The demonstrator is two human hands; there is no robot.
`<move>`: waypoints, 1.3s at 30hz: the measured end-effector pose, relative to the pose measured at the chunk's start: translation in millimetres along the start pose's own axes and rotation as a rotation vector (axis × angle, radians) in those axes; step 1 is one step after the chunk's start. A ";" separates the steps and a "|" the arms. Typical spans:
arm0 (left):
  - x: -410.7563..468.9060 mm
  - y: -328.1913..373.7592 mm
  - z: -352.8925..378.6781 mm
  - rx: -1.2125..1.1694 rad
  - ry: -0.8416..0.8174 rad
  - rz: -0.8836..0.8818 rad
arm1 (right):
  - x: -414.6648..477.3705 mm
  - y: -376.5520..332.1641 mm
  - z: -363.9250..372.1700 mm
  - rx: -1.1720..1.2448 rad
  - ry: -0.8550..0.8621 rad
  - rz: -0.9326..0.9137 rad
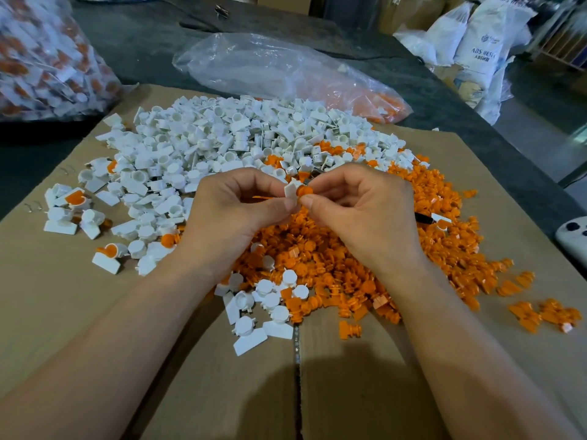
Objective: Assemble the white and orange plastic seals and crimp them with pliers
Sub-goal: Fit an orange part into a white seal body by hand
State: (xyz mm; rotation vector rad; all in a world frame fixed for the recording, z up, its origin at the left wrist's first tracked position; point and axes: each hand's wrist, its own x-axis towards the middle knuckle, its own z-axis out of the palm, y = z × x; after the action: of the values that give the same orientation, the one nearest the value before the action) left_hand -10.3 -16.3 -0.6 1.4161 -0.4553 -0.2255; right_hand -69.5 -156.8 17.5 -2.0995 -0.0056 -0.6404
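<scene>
My left hand pinches a white seal body between thumb and fingers above the piles. Pressed against that body is an orange insert, which my right hand pinches. Both hands meet at the middle of the view. A heap of white seal bodies spreads across the far half of the cardboard sheet. A heap of orange inserts lies under and to the right of my hands. A few assembled white-and-orange seals lie at the left. A dark pliers handle pokes out behind my right hand.
A clear plastic bag with orange pieces lies beyond the cardboard. A full bag of assembled seals sits far left. White sacks stand far right. A white object rests at the right edge.
</scene>
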 end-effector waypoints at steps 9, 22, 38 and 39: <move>-6.4 -3.1 6.3 0.287 0.095 0.180 | 0.9 1.2 1.9 0.039 0.002 0.102; -8.8 -2.6 6.4 0.314 0.094 0.192 | -1.0 0.4 4.0 -0.084 -0.019 0.015; -2.2 4.8 3.4 0.024 0.119 0.040 | -3.3 0.4 7.3 -0.028 -0.079 -0.142; -1.9 5.3 3.4 0.007 0.115 0.033 | -3.0 1.0 6.9 -0.046 -0.072 -0.164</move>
State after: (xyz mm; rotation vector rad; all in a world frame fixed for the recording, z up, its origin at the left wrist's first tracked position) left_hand -14.1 -17.8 4.6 1.4191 -0.3847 -0.1157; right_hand -68.8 -151.4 12.3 -2.1812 -0.2072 -0.6678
